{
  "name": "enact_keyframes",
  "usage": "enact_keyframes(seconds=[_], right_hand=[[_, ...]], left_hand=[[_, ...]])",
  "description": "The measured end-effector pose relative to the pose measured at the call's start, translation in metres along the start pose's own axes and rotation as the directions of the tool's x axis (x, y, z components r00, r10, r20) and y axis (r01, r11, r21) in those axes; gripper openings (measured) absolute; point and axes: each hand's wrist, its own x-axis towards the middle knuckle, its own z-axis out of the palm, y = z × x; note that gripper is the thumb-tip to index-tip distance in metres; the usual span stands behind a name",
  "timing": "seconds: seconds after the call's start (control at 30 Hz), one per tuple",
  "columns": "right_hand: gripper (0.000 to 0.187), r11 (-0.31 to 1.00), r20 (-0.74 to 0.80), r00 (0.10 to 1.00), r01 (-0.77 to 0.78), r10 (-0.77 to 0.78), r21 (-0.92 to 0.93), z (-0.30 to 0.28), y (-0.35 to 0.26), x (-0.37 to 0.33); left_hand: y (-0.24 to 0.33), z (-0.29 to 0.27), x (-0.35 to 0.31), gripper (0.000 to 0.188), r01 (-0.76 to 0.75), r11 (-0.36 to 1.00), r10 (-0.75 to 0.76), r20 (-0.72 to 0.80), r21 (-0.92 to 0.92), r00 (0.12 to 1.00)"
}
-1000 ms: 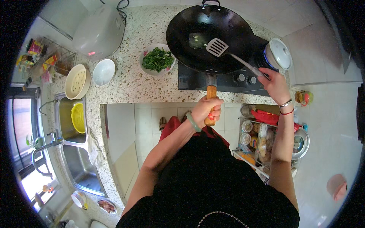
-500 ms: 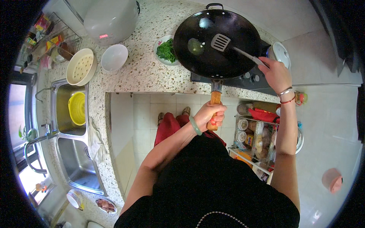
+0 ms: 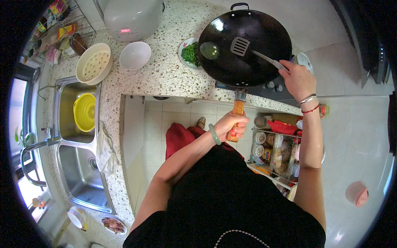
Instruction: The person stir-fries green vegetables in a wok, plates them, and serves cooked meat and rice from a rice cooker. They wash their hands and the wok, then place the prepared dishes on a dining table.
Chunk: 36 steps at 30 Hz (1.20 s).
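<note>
A large black wok [image 3: 248, 66] is over the stove, its wooden handle [image 3: 238, 108] pointing toward me. My left hand [image 3: 233, 125], a green bangle at its wrist, is closed around that handle. My right hand [image 3: 297, 79] grips the grey handle of a slotted spatula [image 3: 240, 46]. The spatula's head is over the inside of the wok, near its middle; whether it touches the metal I cannot tell. A small glossy pool of liquid [image 3: 209, 50] shows at the wok's left side. Just left of the wok sits a plate of chopped greens [image 3: 190, 55], partly covered by the wok's rim.
On the speckled counter [image 3: 165, 80] stand a white bowl [image 3: 135, 56], a cream perforated basket [image 3: 94, 64] and a rice cooker [image 3: 132, 20]. A double sink [image 3: 84, 177] with a yellow colander [image 3: 84, 112] is at the left. A shelf rack [image 3: 277, 153] stands below the counter, right.
My view has shifted slightly, so the wok and counter things appear a little farther right. Both hands keep their holds on the wok handle and the spatula.
</note>
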Motion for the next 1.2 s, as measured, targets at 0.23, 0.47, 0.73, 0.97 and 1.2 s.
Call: enact_keyframes(seconds=[0.23,0.47,0.73,0.97,1.2], right_hand=[[0.023,0.999,0.003,0.999,0.041,-0.041,0.031,0.008,-0.032,0.011],[0.022,0.998,-0.022,0.997,0.067,-0.067,-0.013,0.002,-0.048,0.01],[0.018,0.991,-0.047,0.992,0.115,-0.119,-0.072,-0.007,-0.057,0.008],[0.025,0.995,-0.02,0.996,0.091,-0.092,-0.043,-0.007,-0.063,0.013],[0.023,0.993,-0.001,0.997,0.08,-0.081,-0.092,-0.007,-0.064,0.012]], left_hand=[[0.006,-0.006,0.002,0.01,0.054,0.997,-0.05,0.071,-0.048,0.996],[0.012,-0.009,0.001,0.012,0.068,0.997,-0.064,0.077,-0.044,0.995],[0.014,-0.011,0.004,0.016,0.069,0.996,-0.061,0.141,-0.052,0.988],[0.018,-0.006,0.005,0.017,0.068,0.997,-0.062,0.158,-0.035,0.986],[0.021,-0.003,0.003,0.018,0.066,0.997,-0.059,0.19,-0.03,0.98]])
